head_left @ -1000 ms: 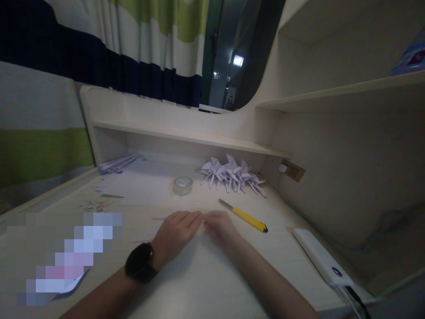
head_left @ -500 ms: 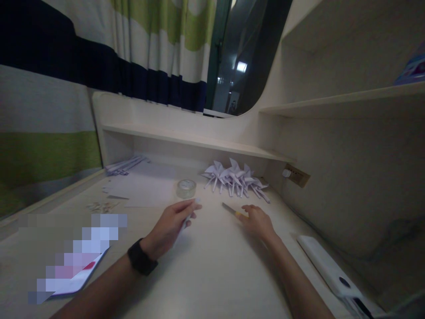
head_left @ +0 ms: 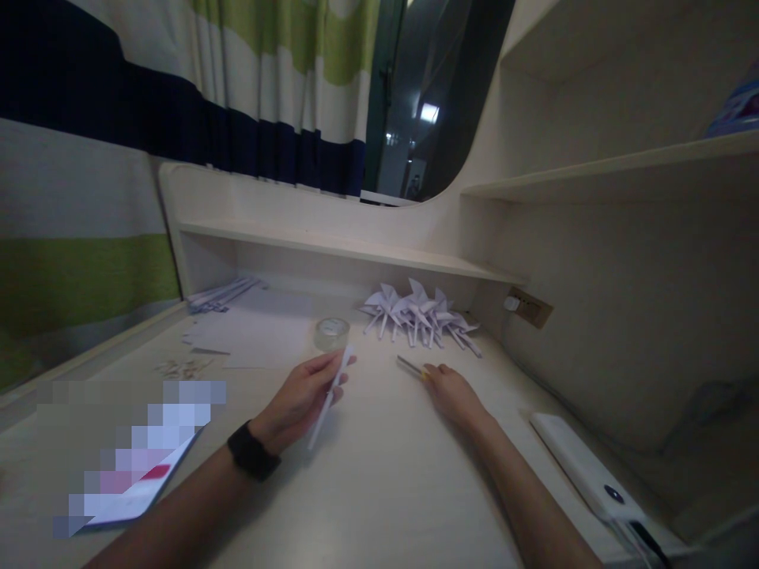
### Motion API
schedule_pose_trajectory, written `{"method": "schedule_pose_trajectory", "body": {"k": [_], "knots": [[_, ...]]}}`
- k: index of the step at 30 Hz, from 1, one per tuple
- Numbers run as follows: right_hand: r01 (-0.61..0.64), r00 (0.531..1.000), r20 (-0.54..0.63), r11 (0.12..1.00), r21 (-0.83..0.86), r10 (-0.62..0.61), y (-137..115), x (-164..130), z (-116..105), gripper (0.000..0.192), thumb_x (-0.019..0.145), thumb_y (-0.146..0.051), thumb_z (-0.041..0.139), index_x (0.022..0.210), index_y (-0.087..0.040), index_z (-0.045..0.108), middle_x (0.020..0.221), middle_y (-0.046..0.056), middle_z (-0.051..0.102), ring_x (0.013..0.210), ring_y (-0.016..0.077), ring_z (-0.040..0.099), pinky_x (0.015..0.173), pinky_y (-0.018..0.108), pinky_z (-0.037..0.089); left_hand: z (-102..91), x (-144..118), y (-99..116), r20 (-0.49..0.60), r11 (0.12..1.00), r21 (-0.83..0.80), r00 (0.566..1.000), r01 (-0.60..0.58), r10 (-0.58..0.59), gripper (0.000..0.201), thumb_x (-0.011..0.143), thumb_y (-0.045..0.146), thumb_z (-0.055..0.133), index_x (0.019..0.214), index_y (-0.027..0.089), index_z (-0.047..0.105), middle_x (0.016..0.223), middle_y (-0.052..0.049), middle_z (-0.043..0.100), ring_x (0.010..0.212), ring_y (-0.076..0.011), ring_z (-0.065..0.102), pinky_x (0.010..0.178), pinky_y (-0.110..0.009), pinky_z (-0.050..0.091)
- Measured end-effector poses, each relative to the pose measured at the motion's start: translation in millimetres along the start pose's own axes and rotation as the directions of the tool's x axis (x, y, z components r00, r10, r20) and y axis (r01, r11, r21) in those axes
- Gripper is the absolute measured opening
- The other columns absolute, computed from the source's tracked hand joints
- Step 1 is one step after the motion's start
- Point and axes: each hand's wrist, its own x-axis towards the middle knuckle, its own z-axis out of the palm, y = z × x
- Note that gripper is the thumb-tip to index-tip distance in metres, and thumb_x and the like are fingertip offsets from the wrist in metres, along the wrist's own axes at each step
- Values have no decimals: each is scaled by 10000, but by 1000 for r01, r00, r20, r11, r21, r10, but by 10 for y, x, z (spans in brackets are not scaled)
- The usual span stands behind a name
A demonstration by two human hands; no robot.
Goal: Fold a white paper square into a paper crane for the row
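My left hand [head_left: 311, 391], with a black watch at the wrist, holds a thin white rolled paper stick [head_left: 323, 415] between thumb and fingers. The stick slants upward, its top end showing past the thumb. To the right, my right hand [head_left: 454, 395] rests low over the desk, its fingers closed around the yellow handle of a small knife [head_left: 410, 365]. The grey blade points left, away from the fingers, and most of the handle is hidden. Just beyond my left hand lies a roll of clear tape [head_left: 332, 334]. Several white paper pinwheels [head_left: 418, 312] are heaped behind the knife.
White paper sheets [head_left: 261, 328] and rolled paper sticks [head_left: 228, 292] lie at the back left, with small scraps [head_left: 183, 367] in front. A phone [head_left: 134, 494], partly blurred out, lies at the left. A white power bank [head_left: 584, 466] with cables lies right, below a wall socket [head_left: 530, 307].
My right hand has closed around the knife's handle, and the blade has turned a little. In my left hand, the paper stick has tilted and now shows along its length.
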Motion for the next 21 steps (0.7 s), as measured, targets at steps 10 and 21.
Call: {"method": "schedule_pose_trajectory", "body": {"k": [10, 21], "knots": [[299, 939, -183, 954, 21, -290, -736, -206, -178, 653, 904, -143, 366, 1485, -256, 90, 1077, 107, 503, 816, 184, 559, 698, 275, 442, -48, 35, -14, -19, 994, 107, 999, -32, 34, 330, 782, 432, 675, 1043, 230, 697, 1151, -72, 585, 826, -143, 510, 592, -212, 382], [386, 920, -53, 920, -70, -389, -900, -340, -218, 798, 829, -62, 376, 1475, -298, -31, 996, 68, 529, 668, 151, 569, 589, 243, 437, 1, 4, 15, -38, 983, 177, 998, -43, 50, 347, 767, 452, 678, 1038, 236, 704, 1066, -66, 595, 829, -157, 481, 618, -228, 381]]}}
